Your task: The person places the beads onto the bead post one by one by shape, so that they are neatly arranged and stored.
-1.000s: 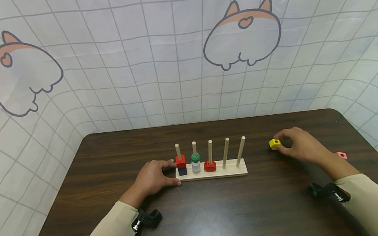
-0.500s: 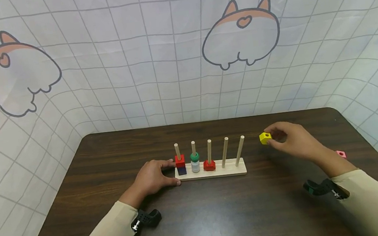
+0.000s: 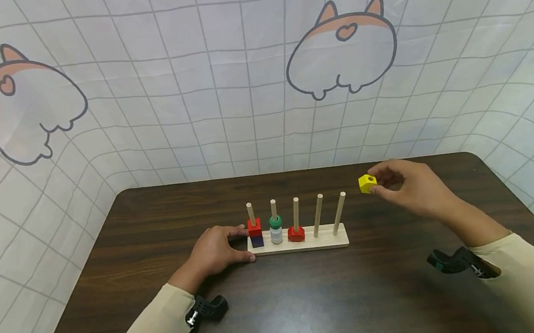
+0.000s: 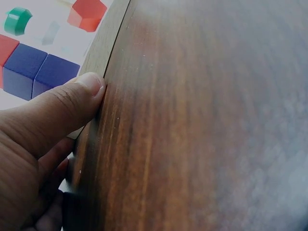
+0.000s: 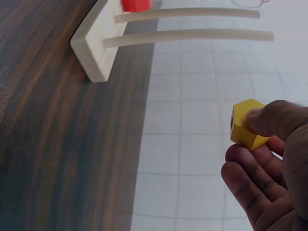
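A pale wooden peg board (image 3: 326, 241) with several upright pegs stands on the table. My left hand (image 3: 213, 252) grips its left end, thumb at the front edge and fingers behind. The leftmost peg carries a red block (image 3: 254, 227) above dark blue (image 3: 257, 241). A green piece (image 3: 275, 222) sits over a white one (image 3: 276, 235) on the second peg. On the third is a red angular block (image 3: 296, 234); the two right pegs are bare. Right of the board, my right hand (image 3: 415, 186) pinches a yellow angular block (image 5: 248, 122) with a hole, held above the table.
The dark wooden table (image 3: 320, 302) has its far edge against a white grid-patterned cloth (image 3: 251, 108). Black straps with camera mounts (image 3: 208, 308) are on both wrists.
My right hand has raised the yellow block off the table and brought it up and left. The pink block is now hidden by the right arm. The left hand stays put.
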Motion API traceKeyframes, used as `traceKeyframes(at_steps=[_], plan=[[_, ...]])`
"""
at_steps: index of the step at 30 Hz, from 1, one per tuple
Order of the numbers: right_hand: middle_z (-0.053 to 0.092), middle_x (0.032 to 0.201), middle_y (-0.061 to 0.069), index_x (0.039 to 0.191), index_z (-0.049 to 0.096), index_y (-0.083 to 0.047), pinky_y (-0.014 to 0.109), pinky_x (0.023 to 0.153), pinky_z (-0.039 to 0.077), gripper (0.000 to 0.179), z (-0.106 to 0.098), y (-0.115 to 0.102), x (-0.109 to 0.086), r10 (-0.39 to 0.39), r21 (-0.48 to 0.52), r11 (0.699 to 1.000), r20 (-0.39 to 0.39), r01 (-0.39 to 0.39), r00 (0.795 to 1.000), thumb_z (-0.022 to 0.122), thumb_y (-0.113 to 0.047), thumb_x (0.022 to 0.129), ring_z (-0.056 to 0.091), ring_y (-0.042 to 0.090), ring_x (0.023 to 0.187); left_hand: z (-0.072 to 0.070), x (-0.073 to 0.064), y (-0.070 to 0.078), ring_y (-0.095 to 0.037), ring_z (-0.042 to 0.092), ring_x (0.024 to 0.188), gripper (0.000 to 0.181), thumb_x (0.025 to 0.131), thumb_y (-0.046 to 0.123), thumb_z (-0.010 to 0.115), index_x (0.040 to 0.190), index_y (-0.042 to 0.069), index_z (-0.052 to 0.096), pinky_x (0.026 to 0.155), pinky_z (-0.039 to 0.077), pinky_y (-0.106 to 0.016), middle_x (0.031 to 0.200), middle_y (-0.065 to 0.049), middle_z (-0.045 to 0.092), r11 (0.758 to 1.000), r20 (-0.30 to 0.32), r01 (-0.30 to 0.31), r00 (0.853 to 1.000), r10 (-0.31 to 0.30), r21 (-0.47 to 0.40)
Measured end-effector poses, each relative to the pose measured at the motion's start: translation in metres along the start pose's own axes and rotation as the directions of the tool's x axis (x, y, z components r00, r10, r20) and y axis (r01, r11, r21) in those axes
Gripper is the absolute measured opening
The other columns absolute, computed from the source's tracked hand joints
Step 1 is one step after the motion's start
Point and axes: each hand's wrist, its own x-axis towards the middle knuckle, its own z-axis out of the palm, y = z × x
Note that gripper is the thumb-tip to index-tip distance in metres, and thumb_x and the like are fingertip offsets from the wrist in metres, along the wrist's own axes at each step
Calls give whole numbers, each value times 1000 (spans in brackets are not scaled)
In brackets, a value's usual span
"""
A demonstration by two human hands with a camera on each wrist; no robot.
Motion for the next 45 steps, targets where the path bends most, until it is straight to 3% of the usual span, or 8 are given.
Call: traceKeyframes(at_steps=[4, 11, 16, 26, 35, 45], plan=[[72, 101, 2, 120, 69, -7, 28, 73, 54, 32, -4, -7, 1, 16, 0, 1000, -5, -16, 1000, 80, -15, 92, 69, 19, 87, 1, 0, 0, -30, 57, 129, 56, 72, 41, 94, 122, 22, 78, 104, 45, -50, 134, -2, 67, 1000, -1, -5, 1000, 5, 0], [73, 100, 1, 119, 69, -8, 43, 75, 56, 31, -9, -19, 4, -18, 4, 1000, -30, 18, 999, 80, -14, 91, 70, 18, 87, 1, 0, 0, -29, 58, 129, 56, 72, 41, 94, 121, 22, 78, 104, 45, -50, 134, -1, 67, 1000, -1, -7, 1000, 7, -2], [73, 100, 1, 119, 70, -7, 30, 75, 55, 31, -13, -34, 10, -58, 24, 998, -46, 59, 997, 80, -11, 90, 70, 16, 85, 2, 0, -1, -29, 57, 130, 56, 71, 42, 94, 121, 22, 78, 104, 45, -50, 134, -1, 67, 1000, -7, -7, 1000, 7, 1], [73, 102, 1, 118, 71, -6, 19, 76, 52, 30, -7, -57, 17, -81, 106, 991, -62, 88, 995, 81, -9, 89, 69, 14, 86, 2, 0, -2, -30, 57, 130, 57, 71, 42, 94, 122, 22, 78, 104, 45, -51, 134, -1, 67, 1000, -10, -4, 1000, 4, -7], [73, 103, 1, 117, 71, -5, 38, 77, 57, 31, 1, -70, 25, -123, 115, 985, -60, 129, 991, 82, -7, 88, 69, 13, 87, 1, 1, -1, -30, 58, 129, 56, 72, 41, 94, 121, 22, 78, 104, 46, -51, 134, -2, 68, 1000, -10, -7, 1000, 7, 2], [72, 106, 2, 116, 71, -4, 34, 81, 58, 32, 12, -87, 32, -178, 150, 972, -44, 183, 983, 82, -4, 86, 69, 14, 90, 1, 0, 0, -29, 57, 129, 57, 72, 42, 94, 123, 22, 77, 104, 45, -51, 134, -1, 67, 1000, -2, 1, 1000, -1, -2]])
